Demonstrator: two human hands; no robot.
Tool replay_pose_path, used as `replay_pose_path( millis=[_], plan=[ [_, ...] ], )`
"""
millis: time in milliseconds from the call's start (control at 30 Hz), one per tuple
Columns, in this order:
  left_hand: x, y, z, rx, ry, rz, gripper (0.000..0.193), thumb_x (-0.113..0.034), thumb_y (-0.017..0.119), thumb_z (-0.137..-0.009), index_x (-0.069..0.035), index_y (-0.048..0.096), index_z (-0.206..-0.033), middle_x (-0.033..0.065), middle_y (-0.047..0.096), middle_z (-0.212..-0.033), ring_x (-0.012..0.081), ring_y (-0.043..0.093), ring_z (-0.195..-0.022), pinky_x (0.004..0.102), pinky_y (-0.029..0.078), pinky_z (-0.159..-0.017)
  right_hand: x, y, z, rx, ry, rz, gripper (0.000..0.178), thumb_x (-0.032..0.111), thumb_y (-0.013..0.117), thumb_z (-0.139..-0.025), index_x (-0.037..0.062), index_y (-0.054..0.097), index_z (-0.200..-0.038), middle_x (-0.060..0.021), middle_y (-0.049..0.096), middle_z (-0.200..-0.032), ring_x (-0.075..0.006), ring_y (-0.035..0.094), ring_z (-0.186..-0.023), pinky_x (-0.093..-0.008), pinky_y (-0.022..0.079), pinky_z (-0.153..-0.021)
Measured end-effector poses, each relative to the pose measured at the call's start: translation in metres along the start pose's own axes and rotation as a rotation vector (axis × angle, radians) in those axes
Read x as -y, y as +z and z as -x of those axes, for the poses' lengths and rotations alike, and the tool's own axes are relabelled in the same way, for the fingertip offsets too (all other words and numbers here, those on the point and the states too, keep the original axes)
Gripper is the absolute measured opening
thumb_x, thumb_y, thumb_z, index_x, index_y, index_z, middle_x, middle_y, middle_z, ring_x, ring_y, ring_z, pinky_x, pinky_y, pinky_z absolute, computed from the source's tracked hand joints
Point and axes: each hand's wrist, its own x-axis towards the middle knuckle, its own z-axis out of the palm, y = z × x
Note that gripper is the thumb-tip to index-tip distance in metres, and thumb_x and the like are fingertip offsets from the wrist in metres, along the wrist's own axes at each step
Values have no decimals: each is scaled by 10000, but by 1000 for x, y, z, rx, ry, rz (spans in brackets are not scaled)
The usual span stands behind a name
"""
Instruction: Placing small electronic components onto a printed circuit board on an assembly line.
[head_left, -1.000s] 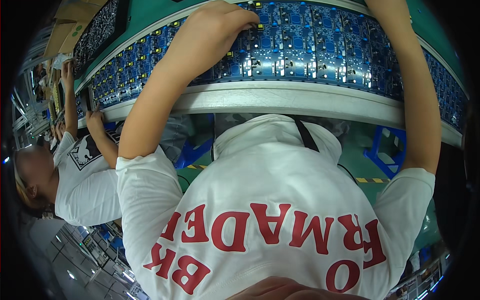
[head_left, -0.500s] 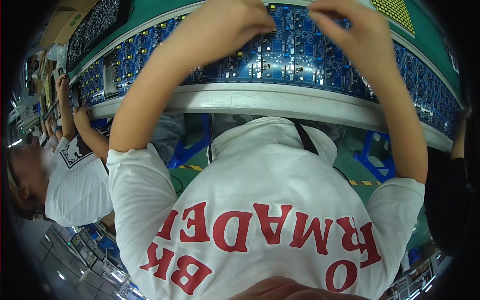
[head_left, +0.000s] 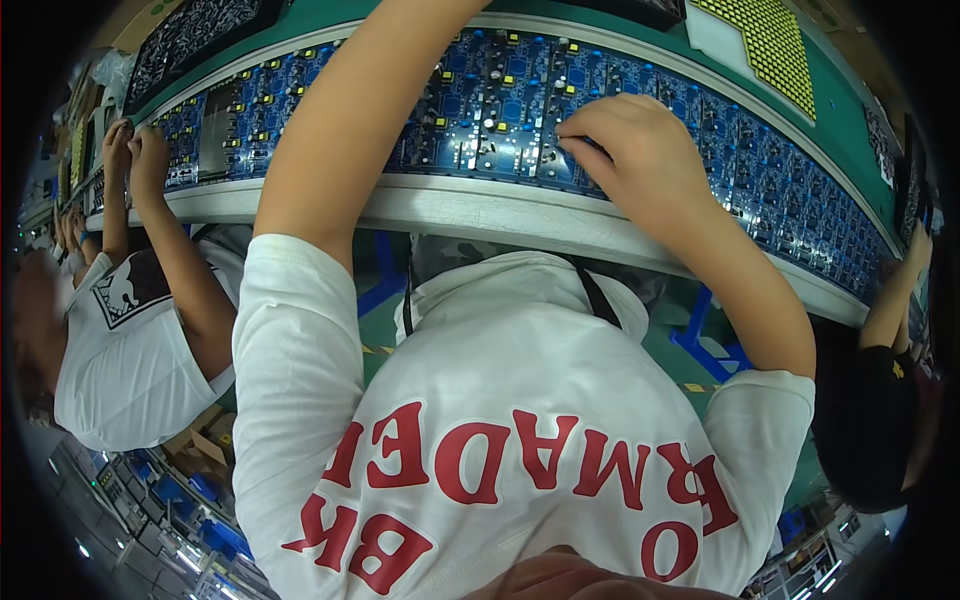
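Observation:
Blue circuit boards (head_left: 520, 90) fill a long strip between pale metal rails, with small yellow and white components standing on many of them. Low over the middle boards, my right hand (head_left: 635, 145) has its thumb and forefinger pinched together; anything between the tips is too small to make out. I cannot tell whether the fingertips touch the board below. My left forearm (head_left: 350, 140) crosses the boards and leaves through the top edge, so my left hand is out of sight.
Yellow components fill a tray (head_left: 765, 45) at the far right. Black trays of small parts lie at the upper left (head_left: 200, 45) and top middle (head_left: 650, 8). The near metal rail (head_left: 500, 205) runs before me. Co-workers' hands (head_left: 135, 150) are busy at left; another arm (head_left: 895, 300) reaches in at right.
My left hand has gone up and out of the picture from over the boards. My right hand has come nearer and leftward, its fingers now pinched low over the boards.

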Motion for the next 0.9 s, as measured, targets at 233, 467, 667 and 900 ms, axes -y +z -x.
replay_pose_path(
  millis=[233,467,667,900],
  plan=[
    [4,-10,-1,75,41,-25,186,-74,636,-793,-17,778,-900,242,733,-940,405,713,-915,452,570,-857,2,-4,-1,32,28,33,81,127,679,-915,70,727,-945,-85,736,-944,-295,686,-919,-436,517,-862],
    [6,-14,-10,144,-35,-323,233,-105,598,-780,13,772,-881,268,728,-949,397,719,-941,473,574,-879,5,-5,-4,57,29,20,83,128,682,-904,69,728,-940,-80,734,-942,-296,677,-943,-437,514,-870],
    [-7,-21,-6,138,-8,-317,221,-124,620,-776,10,773,-863,270,727,-937,396,719,-936,470,574,-869,0,-7,-3,60,50,-5,85,115,681,-893,67,729,-944,-80,731,-929,-304,667,-954,-445,512,-876],
    [-10,-24,-8,166,77,-283,201,-138,668,-757,7,766,-856,259,725,-911,407,712,-905,474,572,-854,0,-4,-3,63,38,-56,76,96,678,-885,69,730,-933,-81,728,-925,-310,660,-956,-451,511,-883]
  ],
)
